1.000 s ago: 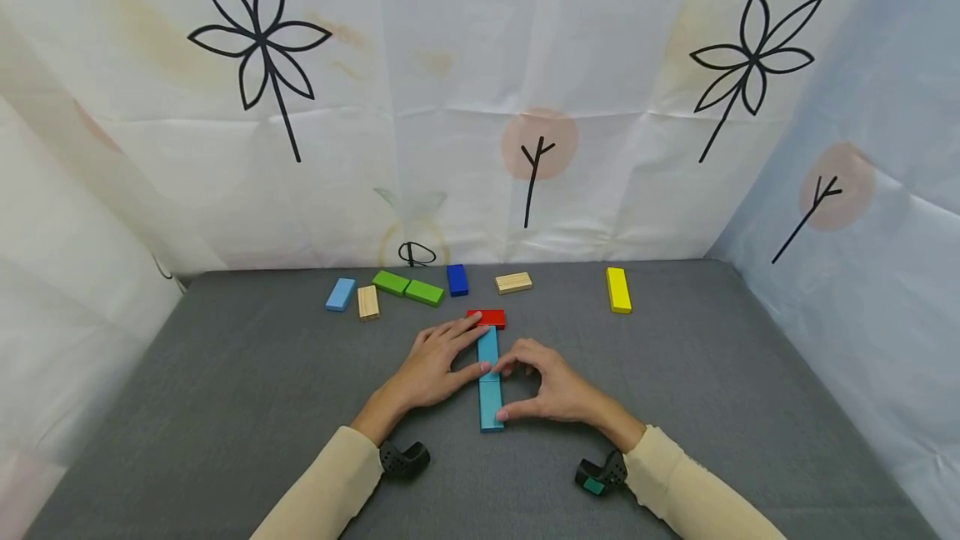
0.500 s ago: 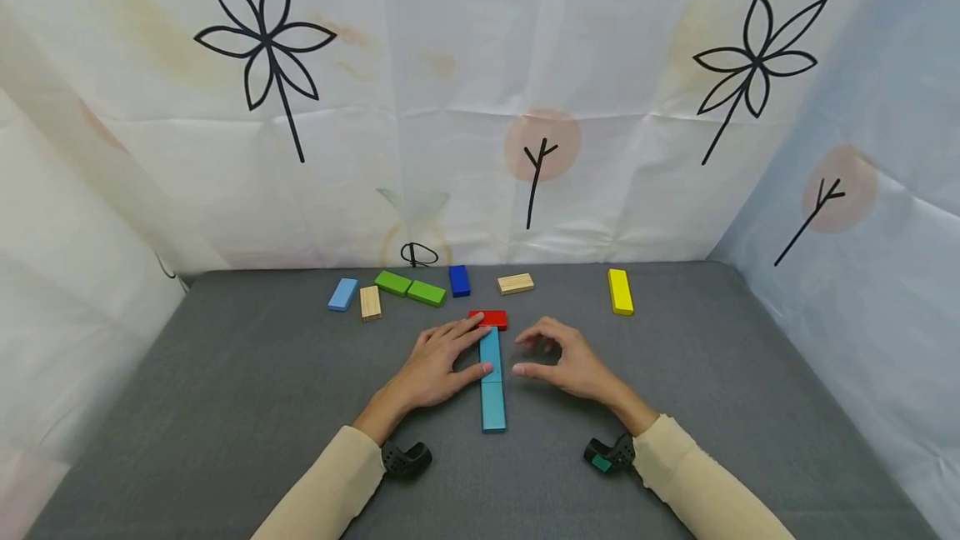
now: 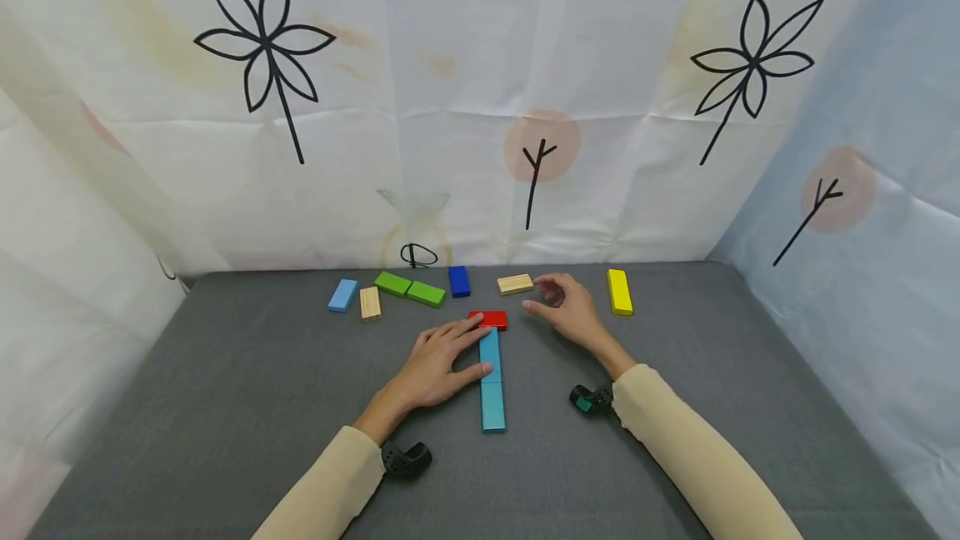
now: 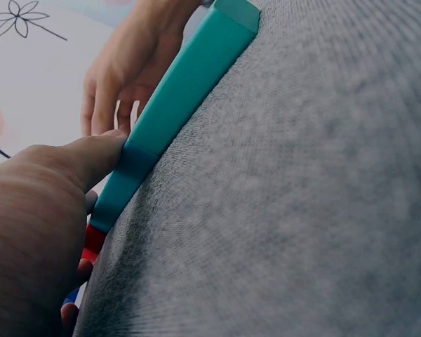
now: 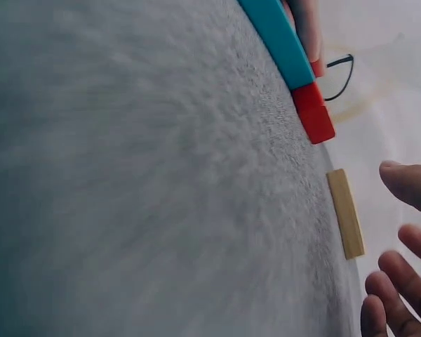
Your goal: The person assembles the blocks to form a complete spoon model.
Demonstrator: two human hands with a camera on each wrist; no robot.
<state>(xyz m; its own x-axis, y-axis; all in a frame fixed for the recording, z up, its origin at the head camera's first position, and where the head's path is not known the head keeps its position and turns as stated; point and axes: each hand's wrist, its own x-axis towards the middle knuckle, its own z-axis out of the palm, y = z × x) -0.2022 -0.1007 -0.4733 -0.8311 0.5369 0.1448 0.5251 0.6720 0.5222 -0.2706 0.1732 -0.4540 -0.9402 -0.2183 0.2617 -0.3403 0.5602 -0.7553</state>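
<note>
Forward across the gray tabletop (image 3: 247, 407) moves a person's right hand (image 3: 572, 311), fingers loosely parted, holding nothing, just beside a wooden block (image 3: 514, 284); the left hand (image 3: 432, 365), fingers spread, touches the red block (image 3: 495, 319) and far teal block (image 3: 491, 350), apparently keeping them aligned with the near teal block (image 3: 492, 408).

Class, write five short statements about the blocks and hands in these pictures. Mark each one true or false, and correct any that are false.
1. Two turquoise blocks lie end to end. True.
2. The right hand grips the yellow block. False: the right hand holds nothing, and the yellow block lies to its right.
3. The left hand has its thumb against a turquoise block. True.
4. The red block sits at the row's near end. False: the red block lies crosswise at the far end.
5. The dark blue block stands upright. False: it lies flat.
</note>
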